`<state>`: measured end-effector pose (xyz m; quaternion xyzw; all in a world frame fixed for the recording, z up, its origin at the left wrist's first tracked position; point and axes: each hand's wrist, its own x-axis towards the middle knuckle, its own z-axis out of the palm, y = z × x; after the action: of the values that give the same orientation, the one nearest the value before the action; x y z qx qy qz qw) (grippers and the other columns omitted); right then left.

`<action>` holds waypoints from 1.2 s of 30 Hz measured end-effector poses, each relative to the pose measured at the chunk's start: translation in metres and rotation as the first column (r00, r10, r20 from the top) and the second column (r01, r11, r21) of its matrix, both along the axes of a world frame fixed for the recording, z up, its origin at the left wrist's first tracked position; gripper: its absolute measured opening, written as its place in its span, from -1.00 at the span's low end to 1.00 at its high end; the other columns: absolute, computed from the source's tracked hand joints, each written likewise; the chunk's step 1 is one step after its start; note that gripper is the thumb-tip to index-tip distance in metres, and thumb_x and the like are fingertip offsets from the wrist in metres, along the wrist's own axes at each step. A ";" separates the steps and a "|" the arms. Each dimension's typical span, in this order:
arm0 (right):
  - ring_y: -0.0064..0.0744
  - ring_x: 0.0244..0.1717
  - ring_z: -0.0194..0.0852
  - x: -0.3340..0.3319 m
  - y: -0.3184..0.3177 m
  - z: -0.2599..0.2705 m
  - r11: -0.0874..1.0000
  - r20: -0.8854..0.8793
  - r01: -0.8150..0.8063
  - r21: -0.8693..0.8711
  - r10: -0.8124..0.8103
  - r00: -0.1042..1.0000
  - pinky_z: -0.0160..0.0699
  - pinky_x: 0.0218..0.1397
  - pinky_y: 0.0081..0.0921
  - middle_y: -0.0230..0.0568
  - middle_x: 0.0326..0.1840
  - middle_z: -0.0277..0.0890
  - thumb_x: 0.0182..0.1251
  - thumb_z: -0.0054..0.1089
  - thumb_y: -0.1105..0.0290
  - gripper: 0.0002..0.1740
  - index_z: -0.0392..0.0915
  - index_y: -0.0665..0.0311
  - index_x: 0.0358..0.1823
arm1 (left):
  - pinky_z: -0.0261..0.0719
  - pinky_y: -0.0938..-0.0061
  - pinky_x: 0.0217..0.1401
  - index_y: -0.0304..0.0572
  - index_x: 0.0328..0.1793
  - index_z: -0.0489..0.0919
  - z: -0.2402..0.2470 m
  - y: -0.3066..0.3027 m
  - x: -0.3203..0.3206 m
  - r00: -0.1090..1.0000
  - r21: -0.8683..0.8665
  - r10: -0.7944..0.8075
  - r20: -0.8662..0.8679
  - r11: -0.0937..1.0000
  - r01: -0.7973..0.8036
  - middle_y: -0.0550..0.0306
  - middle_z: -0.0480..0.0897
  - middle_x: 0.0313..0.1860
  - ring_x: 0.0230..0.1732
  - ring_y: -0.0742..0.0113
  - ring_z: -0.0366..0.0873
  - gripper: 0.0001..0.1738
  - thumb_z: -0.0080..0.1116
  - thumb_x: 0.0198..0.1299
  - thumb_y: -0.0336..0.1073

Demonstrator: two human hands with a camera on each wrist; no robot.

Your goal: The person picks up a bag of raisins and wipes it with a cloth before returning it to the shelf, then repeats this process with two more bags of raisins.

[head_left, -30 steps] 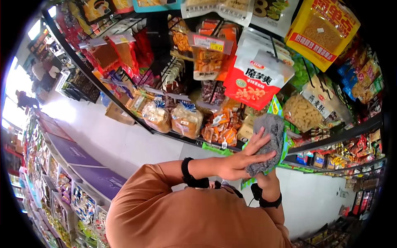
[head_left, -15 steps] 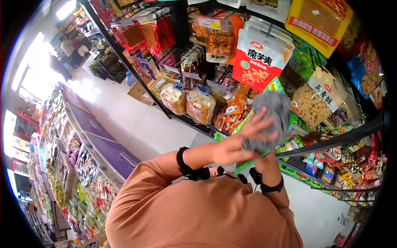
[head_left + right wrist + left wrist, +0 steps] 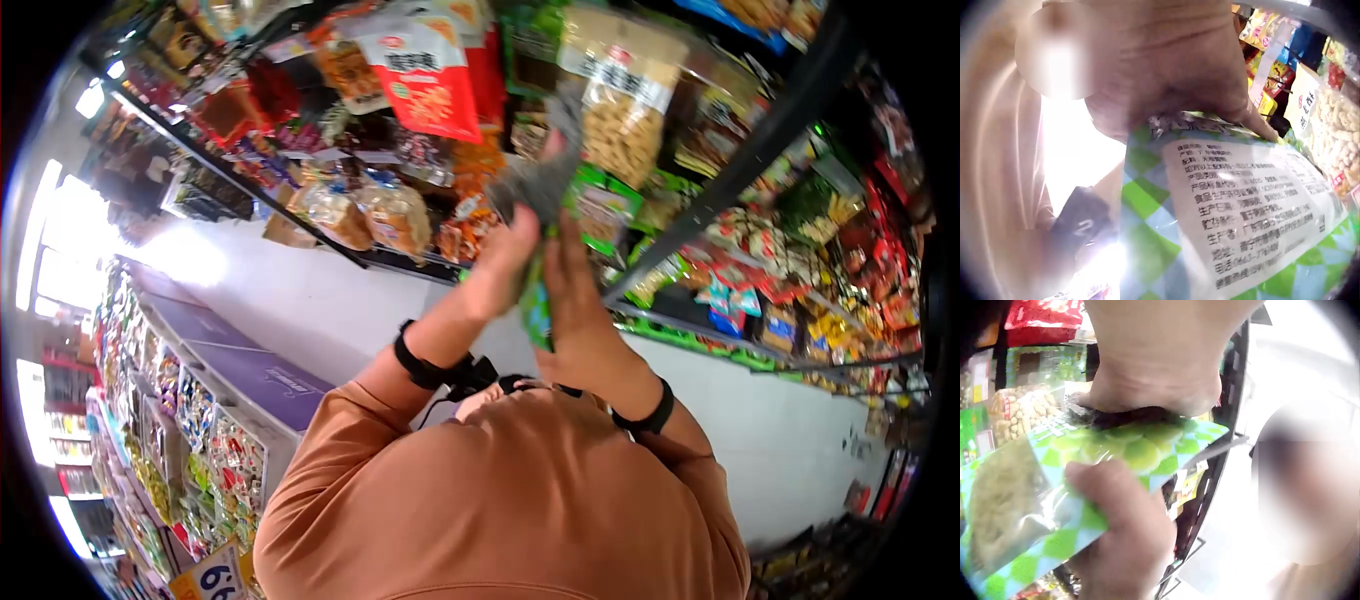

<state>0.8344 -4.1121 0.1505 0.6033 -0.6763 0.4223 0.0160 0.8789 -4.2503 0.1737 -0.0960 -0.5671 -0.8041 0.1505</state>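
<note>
In the head view my left hand (image 3: 503,268) holds a fluffy grey cloth (image 3: 540,192), its thumb against the cloth. My right hand (image 3: 585,330) grips a packet (image 3: 1060,512) checked in green and light blue, seen edge-on from above. The left wrist view shows the packet's front, with a clear window, tan contents and printed green fruit; the right thumb lies across it. A white printed label (image 3: 1241,206) covers much of the back in the right wrist view. Beside the packet's upper edge, the left hand hides most of the cloth.
Snack bags hang on the rack ahead, among them a red and white bag (image 3: 425,80) and a clear bag of tan pieces (image 3: 620,125). A black shelf bar (image 3: 735,160) slants at right. Bagged bread (image 3: 395,215) sits lower; a purple-edged display (image 3: 235,360) stands left.
The packet has turned from face-on to edge-on in the head view. Both hands and the cloth have shifted left and up, and the rack has slid left as the head turned.
</note>
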 end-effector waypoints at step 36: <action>-0.07 0.35 0.20 0.070 -0.157 0.000 0.565 0.567 0.224 -0.794 0.822 -0.061 0.14 0.41 -0.13 0.10 0.34 0.23 0.30 -0.10 0.11 -0.34 0.25 0.52 0.26 | -0.57 -0.15 0.46 -0.11 0.47 0.25 0.001 -0.159 0.103 0.947 -0.647 -0.050 -0.317 0.742 -0.177 -0.02 -0.16 0.59 0.58 -0.14 -0.49 -0.32 -0.21 0.33 0.11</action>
<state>0.9041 -4.2691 0.1509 0.2273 -0.0726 0.9136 -0.3291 0.9817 -4.4088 0.1744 -0.2502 -0.7884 -0.5162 0.2220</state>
